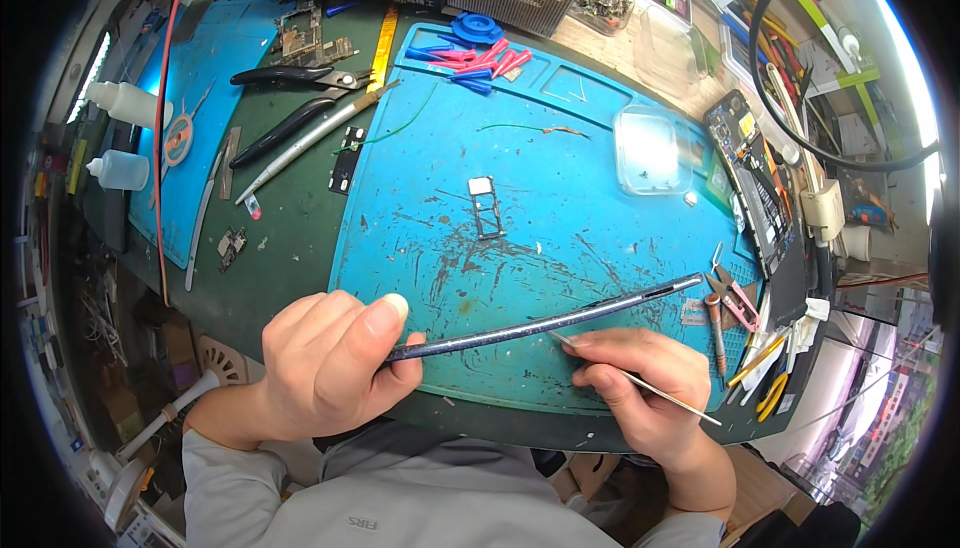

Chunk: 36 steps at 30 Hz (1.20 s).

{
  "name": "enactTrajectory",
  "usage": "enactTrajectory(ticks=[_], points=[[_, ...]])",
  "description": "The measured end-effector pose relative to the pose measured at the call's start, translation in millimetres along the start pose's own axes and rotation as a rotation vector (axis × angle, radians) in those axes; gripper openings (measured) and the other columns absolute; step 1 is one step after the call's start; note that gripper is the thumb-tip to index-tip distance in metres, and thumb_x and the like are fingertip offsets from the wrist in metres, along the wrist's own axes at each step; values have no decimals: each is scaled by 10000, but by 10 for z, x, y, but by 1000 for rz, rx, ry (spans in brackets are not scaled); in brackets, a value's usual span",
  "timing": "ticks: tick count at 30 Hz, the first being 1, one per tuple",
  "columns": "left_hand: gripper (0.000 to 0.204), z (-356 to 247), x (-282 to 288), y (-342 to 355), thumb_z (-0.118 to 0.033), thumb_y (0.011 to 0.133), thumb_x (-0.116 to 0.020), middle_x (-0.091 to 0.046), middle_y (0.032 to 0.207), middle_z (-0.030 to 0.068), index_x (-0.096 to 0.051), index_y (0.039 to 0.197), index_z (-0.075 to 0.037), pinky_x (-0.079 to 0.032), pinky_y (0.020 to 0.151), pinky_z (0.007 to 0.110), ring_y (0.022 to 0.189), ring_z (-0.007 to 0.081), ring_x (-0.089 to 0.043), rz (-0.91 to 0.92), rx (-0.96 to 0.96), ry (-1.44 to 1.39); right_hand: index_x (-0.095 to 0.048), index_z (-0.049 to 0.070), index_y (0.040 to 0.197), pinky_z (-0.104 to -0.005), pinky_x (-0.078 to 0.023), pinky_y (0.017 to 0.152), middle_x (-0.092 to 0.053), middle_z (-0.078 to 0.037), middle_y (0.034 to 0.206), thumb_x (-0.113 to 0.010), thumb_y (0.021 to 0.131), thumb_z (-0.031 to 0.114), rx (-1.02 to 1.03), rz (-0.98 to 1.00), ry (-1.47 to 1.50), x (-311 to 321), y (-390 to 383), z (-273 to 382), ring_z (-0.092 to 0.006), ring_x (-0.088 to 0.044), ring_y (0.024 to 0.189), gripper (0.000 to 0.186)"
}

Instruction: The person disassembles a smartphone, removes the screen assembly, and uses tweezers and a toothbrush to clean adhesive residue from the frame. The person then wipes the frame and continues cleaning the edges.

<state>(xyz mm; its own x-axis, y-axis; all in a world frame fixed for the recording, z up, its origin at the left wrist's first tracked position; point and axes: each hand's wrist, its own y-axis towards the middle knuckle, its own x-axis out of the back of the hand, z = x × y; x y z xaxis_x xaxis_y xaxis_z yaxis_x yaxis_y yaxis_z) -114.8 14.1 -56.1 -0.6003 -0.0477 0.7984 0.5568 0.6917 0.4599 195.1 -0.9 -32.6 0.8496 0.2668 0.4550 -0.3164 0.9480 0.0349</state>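
Note:
My left hand [340,358] is closed round the left end of a thin, dark, flat device [510,336], seen edge-on, like a phone, stretching across the lower blue mat [400,228]. My right hand [640,388] pinches a slim metal tool [660,393], whose tip is at the lower edge of the device near its middle; whether they touch I cannot tell. A small black card tray with a silver square [485,208] lies on the mat above the device.
Black-handled cutters [280,133] and a silver pen-like tool [295,148] lie left. Pink and blue pieces [480,63], a clear box [645,148] and an opened phone [760,188] are farther back and right. Pink-handled pliers [735,303] sit beside the right hand.

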Motion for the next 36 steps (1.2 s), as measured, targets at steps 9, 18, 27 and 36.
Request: enactTrajectory(ticks=[9,18,27,36], points=[[985,-2,-9,59,23,865,-751,-602,699,46,-144,1635,115,-426,540,266,559,129,-552,1,150,-92,-756,29,914,-314,-574,588,-755,-100,812,-763,775,-46,240,-57,-121,-90,20,-20,-238,-726,665,158],[1028,3,-44,41,49,813,-730,-585,662,32,-147,1659,75,-425,535,231,552,93,-550,-16,197,-129,-749,38,918,-304,-505,527,-724,-68,822,-740,654,-42,391,-112,-351,-76,-89,-16,-204,-648,607,276],[822,24,-81,-61,-40,800,-834,-729,996,140,-427,1504,82,-537,546,326,609,204,-668,-95,135,-87,-734,-22,1008,-317,-606,674,-781,-152,918,-788,798,-67,170,-184,-140,11,-122,-73,-252,-764,750,222],[748,21,-147,-55,-46,836,-807,-641,745,39,-464,1492,58,-444,475,322,543,183,-564,-172,37,-16,-729,-37,1011,-300,-593,656,-783,-166,930,-771,857,-58,58,-223,-52,-22,-114,-101,-222,-753,743,161]])
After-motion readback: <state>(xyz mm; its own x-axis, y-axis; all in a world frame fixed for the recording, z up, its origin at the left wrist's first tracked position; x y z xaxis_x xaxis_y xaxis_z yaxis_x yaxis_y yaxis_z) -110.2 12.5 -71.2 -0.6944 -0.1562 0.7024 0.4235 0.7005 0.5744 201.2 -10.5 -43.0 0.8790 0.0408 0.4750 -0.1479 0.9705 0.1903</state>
